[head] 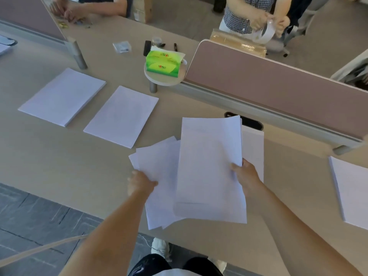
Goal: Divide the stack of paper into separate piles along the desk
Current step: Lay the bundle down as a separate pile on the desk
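Note:
My right hand [246,174] grips the right edge of a thick stack of white paper [211,168], lifted above the beige desk [59,166]. My left hand [140,183] pinches the left edge of a few fanned sheets [159,176] that slide out from under that stack. Beneath the lifted stack another sheet or pile [253,150] lies on the desk. Two separate white piles lie flat to the left: a far-left pile [62,96] and a middle pile [121,115]. A further pile [350,192] lies at the right edge of the view.
A pink divider panel [268,86] runs along the desk's back right. A green tissue box [164,63] stands on a small round shelf behind the piles. Small dark items lie beyond it. Two other people work at the far side. The desk's near edge borders a grey floor.

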`<state>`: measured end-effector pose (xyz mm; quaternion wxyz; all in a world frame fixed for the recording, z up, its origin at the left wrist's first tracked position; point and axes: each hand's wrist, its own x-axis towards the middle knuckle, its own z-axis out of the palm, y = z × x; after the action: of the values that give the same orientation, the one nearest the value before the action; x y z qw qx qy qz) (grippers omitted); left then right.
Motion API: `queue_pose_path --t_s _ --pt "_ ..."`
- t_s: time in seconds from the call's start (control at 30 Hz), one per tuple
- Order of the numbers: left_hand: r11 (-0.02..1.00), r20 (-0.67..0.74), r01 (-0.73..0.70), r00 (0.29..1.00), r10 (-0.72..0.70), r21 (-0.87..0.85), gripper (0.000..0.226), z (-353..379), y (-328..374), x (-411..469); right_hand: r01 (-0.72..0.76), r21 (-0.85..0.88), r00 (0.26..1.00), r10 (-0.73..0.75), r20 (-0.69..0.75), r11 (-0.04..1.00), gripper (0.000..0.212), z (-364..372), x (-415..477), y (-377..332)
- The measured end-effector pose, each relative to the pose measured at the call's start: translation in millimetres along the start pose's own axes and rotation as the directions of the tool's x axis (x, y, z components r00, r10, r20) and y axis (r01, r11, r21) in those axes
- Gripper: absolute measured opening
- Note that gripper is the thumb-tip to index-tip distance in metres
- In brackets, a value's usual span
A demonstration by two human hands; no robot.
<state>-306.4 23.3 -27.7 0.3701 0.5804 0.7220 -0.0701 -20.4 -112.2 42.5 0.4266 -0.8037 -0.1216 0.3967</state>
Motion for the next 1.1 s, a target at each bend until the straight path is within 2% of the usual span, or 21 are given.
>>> queue_pose_path --t_s 0.27,0.4,0.5,0.57,0.63,0.67,0.73,0.8,0.83,1.0,1.1 --pt "0.998 0.064 -0.031 0.998 0.027 0.061 0.088 -4 -1 9 0.016 0.006 1.0 -0.016 -0.018 1.0 0.023 -9 -11 8" --pt "0.986 -0.008 -0.071 0.997 0.073 0.151 0.092 -12 9 0 0.058 0.044 0.998 -0.058 -0.015 0.997 0.024 -13 -16 -2" --pt "0.992 -0.072 -0.111 0.992 0.107 -0.055 0.08 -21 36 -12 0.093 0.063 0.996 -0.092 -0.021 0.994 0.024 -20 -23 -13" --pt "0.955 -0.058 -0.213 0.977 0.205 -0.205 0.073 -26 64 -23 0.114 0.081 0.993 -0.112 -0.029 0.99 0.021 -26 -29 -19" --pt "0.846 0.006 -0.286 0.946 0.323 -0.451 0.068 -30 95 -42 0.135 0.1 0.99 -0.13 -0.052 0.986 0.021 -37 -37 -22" --pt "0.757 0.093 -0.249 0.921 0.377 -0.604 0.065 -28 111 -51 0.142 0.113 0.989 -0.135 -0.066 0.983 0.02 -44 -40 -22" --pt "0.619 0.267 -0.142 0.811 0.521 -0.773 0.064 -20 140 -72 0.153 0.147 0.985 -0.14 -0.096 0.977 0.018 -62 -48 -20" --pt "0.592 0.336 -0.131 0.717 0.611 -0.795 0.07 -5 165 -93 0.179 0.183 0.979 -0.156 -0.134 0.967 0.02 -86 -59 -18" --pt "0.597 0.321 -0.175 0.708 0.629 -0.783 0.068 4 177 -104 0.205 0.198 0.971 -0.175 -0.161 0.958 0.022 -100 -64 -15" --pt "0.533 0.221 -0.37 0.625 0.749 -0.761 0.028 56 227 -165 0.306 0.256 0.939 -0.248 -0.238 0.917 0.029 -182 -86 10" --pt "0.446 0.099 -0.502 0.575 0.812 -0.741 0.018 89 253 -213 0.371 0.252 0.911 -0.297 -0.286 0.894 0.032 -234 -93 27"
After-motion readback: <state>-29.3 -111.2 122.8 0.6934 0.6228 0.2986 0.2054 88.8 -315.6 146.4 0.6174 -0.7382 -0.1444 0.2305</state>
